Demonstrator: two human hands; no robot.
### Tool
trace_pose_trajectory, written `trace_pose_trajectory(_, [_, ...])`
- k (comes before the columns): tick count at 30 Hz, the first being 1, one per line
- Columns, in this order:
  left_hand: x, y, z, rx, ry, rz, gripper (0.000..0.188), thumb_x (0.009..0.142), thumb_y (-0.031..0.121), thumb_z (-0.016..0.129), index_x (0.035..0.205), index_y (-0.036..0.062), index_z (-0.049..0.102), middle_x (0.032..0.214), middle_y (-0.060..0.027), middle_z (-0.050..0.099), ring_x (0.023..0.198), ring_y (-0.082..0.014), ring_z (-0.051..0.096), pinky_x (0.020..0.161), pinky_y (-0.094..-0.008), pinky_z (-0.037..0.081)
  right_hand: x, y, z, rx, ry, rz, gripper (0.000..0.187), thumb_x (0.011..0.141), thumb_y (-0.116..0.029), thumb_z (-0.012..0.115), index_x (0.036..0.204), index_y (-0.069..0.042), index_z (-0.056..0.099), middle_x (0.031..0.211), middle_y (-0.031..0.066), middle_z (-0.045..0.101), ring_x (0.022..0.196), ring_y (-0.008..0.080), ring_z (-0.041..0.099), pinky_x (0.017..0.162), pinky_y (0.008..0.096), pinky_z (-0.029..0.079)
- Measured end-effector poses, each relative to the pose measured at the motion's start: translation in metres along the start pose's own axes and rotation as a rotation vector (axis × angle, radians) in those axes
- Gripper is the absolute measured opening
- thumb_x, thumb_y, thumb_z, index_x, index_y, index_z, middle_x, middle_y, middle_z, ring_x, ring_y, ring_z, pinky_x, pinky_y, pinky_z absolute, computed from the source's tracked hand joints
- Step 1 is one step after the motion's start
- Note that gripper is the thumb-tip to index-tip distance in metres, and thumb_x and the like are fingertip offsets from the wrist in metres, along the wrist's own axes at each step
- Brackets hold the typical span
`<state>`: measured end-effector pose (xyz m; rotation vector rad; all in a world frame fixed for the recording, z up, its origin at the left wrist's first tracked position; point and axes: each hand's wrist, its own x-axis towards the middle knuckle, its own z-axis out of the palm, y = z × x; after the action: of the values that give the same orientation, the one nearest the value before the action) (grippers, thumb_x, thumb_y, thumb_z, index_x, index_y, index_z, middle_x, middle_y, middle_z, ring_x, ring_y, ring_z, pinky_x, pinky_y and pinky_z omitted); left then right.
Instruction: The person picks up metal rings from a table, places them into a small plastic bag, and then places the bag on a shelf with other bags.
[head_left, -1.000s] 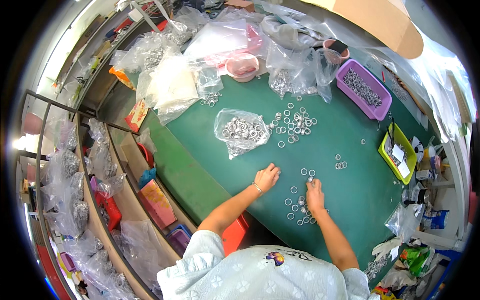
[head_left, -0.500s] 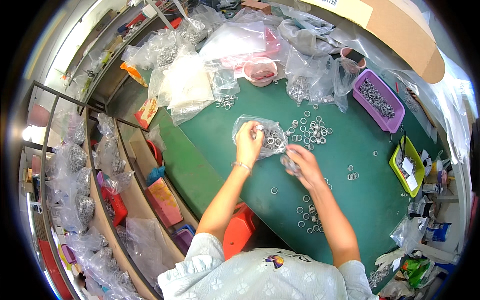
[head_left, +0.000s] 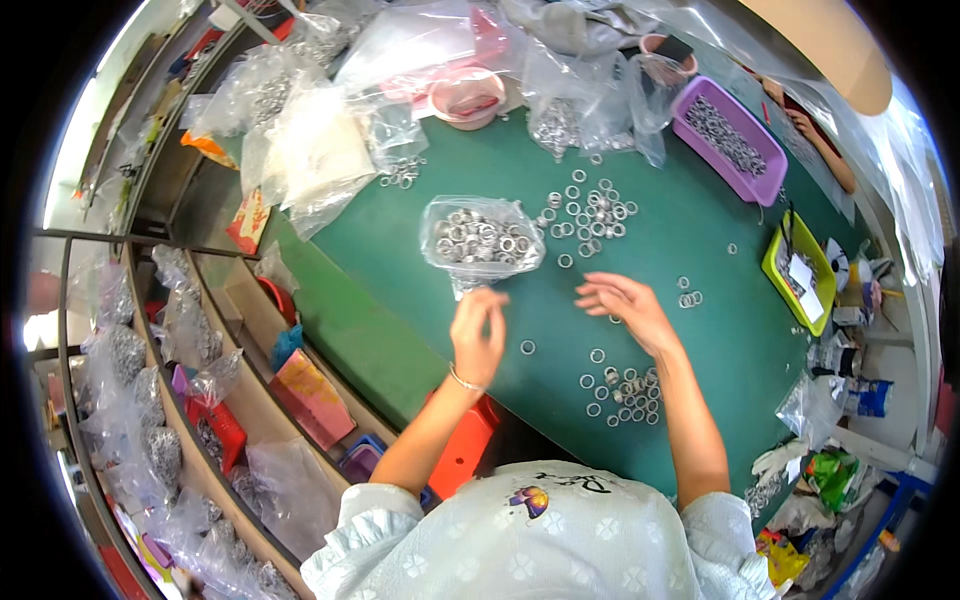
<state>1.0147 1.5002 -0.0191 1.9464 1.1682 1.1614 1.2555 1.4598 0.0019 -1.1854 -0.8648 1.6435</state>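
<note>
A clear plastic bag [head_left: 432,235] lies on the green table in front of me, with many silver metal rings [head_left: 488,240] in it. Just on the near side of it is my left hand [head_left: 480,338], its thumb apart from the fingers and nothing seen in it. The fingertips are close to the bag's near end. My right hand [head_left: 628,308] hovers over the table to the right, fingers stretched and empty. Loose rings [head_left: 596,212] are spread beyond it. Another group of rings [head_left: 628,396] lies nearer, beside my right forearm.
A purple basket [head_left: 768,186] of small metal parts and a lime-green basket [head_left: 822,268] stand at the right. A pink bowl [head_left: 466,112] and plastic bags line the back. Shelving [head_left: 150,300] with bagged parts is at left. Another person's forearm [head_left: 832,165] shows at far right.
My left hand has come out of the bag and drawn back toward me. My right hand has let go of the rings it held; more rings now fill the bag.
</note>
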Motion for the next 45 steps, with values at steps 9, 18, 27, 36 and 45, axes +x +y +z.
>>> trace_pose_trajectory(9, [-0.118,-0.062,0.078,0.235,-0.351,-0.144,0.028,0.075,0.003,0.065,0.101,0.0021,0.054,0.095,-0.0157,0.045,0.089,-0.0342,0.047,0.079,-0.0397,0.041,-0.052,0.114,-0.062,-1.263,0.556,-0.208,0.056,0.070,-0.014,0.071,0.123,-0.015,0.053,0.124,0.0147,0.045,0.111,0.0325,0.042,0.092,0.0408,0.038])
trace_pose_trajectory(18, [-0.046,-0.024,0.170,0.251,-0.630,0.257,0.027,0.077,0.003,0.058,0.103,0.0073,0.057,0.113,-0.0136,0.047,0.095,-0.0311,0.049,0.081,-0.0390,0.046,-0.051,0.158,-0.091,-1.068,0.654,-0.442,0.022,0.077,-0.001,0.061,0.099,-0.005,0.061,0.101,0.0118,0.050,0.090,0.0292,0.051,0.078,0.0366,0.044])
trace_pose_trajectory(27, [-0.048,-0.025,0.190,0.207,-0.800,0.346,0.028,0.074,0.011,0.066,0.100,0.0075,0.059,0.109,-0.0110,0.047,0.094,-0.0275,0.050,0.078,-0.0377,0.047,-0.044,0.125,-0.165,-1.269,1.077,-0.250,0.038,0.079,-0.021,0.065,0.114,-0.010,0.057,0.118,0.0146,0.045,0.104,0.0325,0.044,0.086,0.0381,0.040])
trace_pose_trajectory(36, [-0.045,-0.016,0.196,-0.244,-0.621,-0.283,0.018,0.079,0.009,0.059,0.096,0.0053,0.055,0.096,-0.0092,0.053,0.081,-0.0220,0.056,0.070,-0.0341,0.048,-0.019,0.132,-0.187,-1.508,0.941,-0.474,0.020,0.076,-0.021,0.066,0.088,-0.008,0.058,0.089,0.0049,0.051,0.085,0.0236,0.049,0.066,0.0357,0.047])
trace_pose_trajectory(45, [-0.031,0.011,0.231,-1.637,-0.701,-1.509,0.041,0.091,0.039,0.043,0.109,0.0032,0.053,0.105,-0.0135,0.058,0.101,-0.0292,0.056,0.082,-0.0456,0.049,-0.042,0.092,-0.086,-0.929,0.657,-0.504,0.022,0.073,-0.023,0.066,0.088,-0.007,0.060,0.093,0.0082,0.058,0.089,0.0294,0.054,0.078,0.0404,0.042])
